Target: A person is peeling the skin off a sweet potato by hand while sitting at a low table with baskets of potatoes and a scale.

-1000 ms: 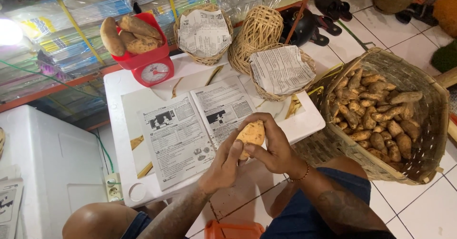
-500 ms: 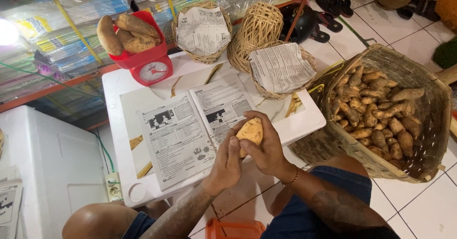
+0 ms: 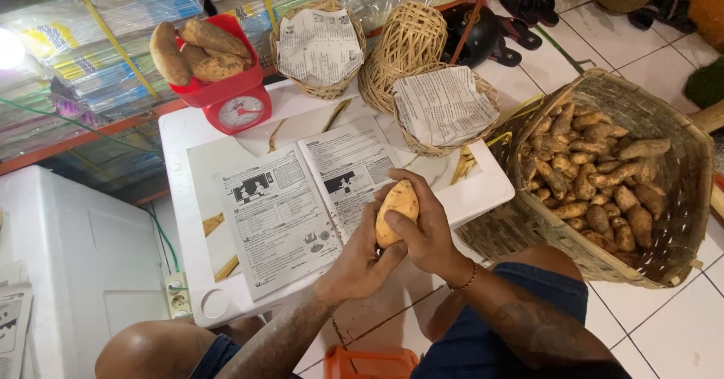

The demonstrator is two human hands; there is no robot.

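A pale orange sweet potato stands nearly upright between both hands, just past the near edge of the white table. My left hand cups its lower left side. My right hand wraps it from the right, fingers over the top, thumb across its lower front. An open newspaper lies flat on the table right behind the hands.
A red kitchen scale holding three sweet potatoes sits at the table's far left. Two paper-lined wicker baskets and an empty tipped one stand at the back. A large woven basket of sweet potatoes rests on the tiled floor, right.
The sweet potato has turned in my hands from lying tilted to standing nearly upright. My right-hand fingers have shifted over its top. The hands stayed in the same spot.
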